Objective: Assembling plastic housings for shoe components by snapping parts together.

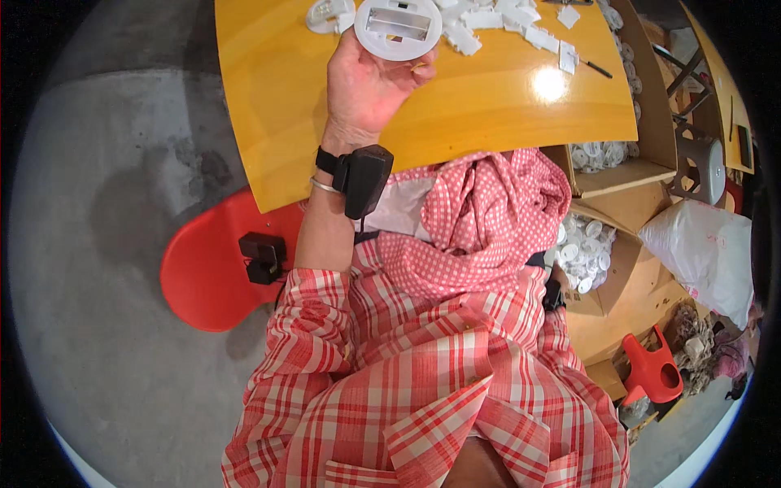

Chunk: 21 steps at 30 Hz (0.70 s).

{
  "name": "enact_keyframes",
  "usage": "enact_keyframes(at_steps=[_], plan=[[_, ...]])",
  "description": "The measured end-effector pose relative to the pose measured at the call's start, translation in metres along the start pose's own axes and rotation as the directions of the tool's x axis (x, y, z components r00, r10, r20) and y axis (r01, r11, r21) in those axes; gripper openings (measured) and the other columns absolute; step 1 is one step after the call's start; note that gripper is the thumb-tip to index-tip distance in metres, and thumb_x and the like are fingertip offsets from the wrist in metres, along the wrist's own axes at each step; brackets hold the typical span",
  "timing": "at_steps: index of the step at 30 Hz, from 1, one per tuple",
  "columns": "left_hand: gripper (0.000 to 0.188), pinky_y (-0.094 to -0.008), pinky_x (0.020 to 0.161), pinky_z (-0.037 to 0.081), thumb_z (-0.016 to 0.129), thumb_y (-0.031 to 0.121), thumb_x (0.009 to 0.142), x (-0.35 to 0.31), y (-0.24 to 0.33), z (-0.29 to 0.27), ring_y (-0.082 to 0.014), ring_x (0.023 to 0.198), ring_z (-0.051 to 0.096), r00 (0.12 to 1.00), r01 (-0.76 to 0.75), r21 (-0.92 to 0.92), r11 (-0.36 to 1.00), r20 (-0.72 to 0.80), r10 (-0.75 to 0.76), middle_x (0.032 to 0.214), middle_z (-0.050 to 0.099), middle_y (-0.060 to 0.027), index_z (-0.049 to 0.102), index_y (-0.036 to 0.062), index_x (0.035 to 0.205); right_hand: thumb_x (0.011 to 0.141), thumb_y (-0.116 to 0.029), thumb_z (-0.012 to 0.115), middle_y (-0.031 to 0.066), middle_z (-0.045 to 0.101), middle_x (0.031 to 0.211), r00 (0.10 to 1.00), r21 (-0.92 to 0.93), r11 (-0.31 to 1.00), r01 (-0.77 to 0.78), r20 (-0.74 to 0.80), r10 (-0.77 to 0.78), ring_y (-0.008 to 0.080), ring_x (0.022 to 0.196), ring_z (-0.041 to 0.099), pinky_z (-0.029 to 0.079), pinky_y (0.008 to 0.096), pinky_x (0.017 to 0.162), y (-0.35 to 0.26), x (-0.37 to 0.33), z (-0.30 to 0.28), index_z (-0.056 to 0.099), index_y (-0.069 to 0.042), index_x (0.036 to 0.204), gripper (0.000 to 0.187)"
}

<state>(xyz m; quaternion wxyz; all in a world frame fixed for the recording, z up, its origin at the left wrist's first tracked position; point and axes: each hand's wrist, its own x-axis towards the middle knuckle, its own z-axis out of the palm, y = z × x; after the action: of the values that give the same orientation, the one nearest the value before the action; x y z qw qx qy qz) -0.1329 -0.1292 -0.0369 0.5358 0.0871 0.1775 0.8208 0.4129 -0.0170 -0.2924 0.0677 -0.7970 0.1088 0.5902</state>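
Held up over the yellow table [293, 114], a round white plastic housing [376, 41] has a rectangular opening in its middle. My left hand [366, 89] is closed around its near edge, palm up. Beside it on the table lies another white rounded part [327, 15]. Several flat white plastic pieces [480, 18] are scattered at the far side. My right sleeve [561, 333] hangs down along my body, with a black wrist strap [554, 294] at its end. The right hand itself is hidden near an open box of white round parts [584, 252].
A thin black rod [599, 69] lies by the white pieces. Cardboard boxes [630, 177] of white parts line the right side. Beyond stand a grey stool [700, 163], a white plastic bag [708, 252] and a small red stool [653, 370]. A red seat [211, 268] is at left.
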Motion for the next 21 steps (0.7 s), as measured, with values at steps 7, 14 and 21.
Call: enact_keyframes(at_steps=[7, 14, 21], plan=[[0.042, -0.0316, 0.061, 0.036, 0.033, 0.038, 0.092, 0.010, -0.044, -0.015, -0.0205, 0.073, 0.044, 0.994, 0.092, -0.086, 0.992, 0.069, -0.086, 0.091, 0.056, -0.0078, 0.054, 0.0040, 0.104, 0.090, -0.031, 0.048, 0.0053, 0.060, 0.067, 0.471, -0.716, 0.061, 0.695, 0.391, -0.791, 0.0173, 0.054, 0.051, 0.041, 0.0314, 0.047, -0.076, 0.076, -0.079, 0.054, -0.008, 0.076, 0.028], [0.045, -0.0294, 0.058, 0.036, 0.031, 0.041, 0.095, -0.007, -0.045, -0.010, -0.0187, 0.070, 0.044, 0.995, 0.088, -0.129, 0.988, -0.034, -0.093, 0.085, 0.055, -0.0075, 0.054, 0.0038, 0.106, 0.089, -0.030, 0.059, -0.0001, 0.054, 0.062, 0.156, -0.094, 0.136, 0.986, 0.248, -0.956, 0.0059, 0.050, 0.043, 0.033, 0.0215, 0.043, -0.096, -0.112, 0.048, 0.060, -0.005, 0.088, 0.025], [0.055, -0.0240, 0.048, 0.033, 0.031, 0.056, 0.093, -0.012, -0.039, -0.014, -0.0125, 0.056, 0.043, 0.975, 0.220, 0.092, 0.971, -0.059, -0.215, 0.072, 0.054, -0.0044, 0.055, 0.0064, 0.100, 0.092, -0.020, 0.055, 0.0005, 0.060, 0.089, -0.300, 0.090, -0.326, 0.941, 0.669, -0.680, 0.0070, 0.080, 0.053, 0.039, 0.0189, 0.067, -0.024, -0.329, 0.200, 0.059, -0.003, 0.109, 0.024]])
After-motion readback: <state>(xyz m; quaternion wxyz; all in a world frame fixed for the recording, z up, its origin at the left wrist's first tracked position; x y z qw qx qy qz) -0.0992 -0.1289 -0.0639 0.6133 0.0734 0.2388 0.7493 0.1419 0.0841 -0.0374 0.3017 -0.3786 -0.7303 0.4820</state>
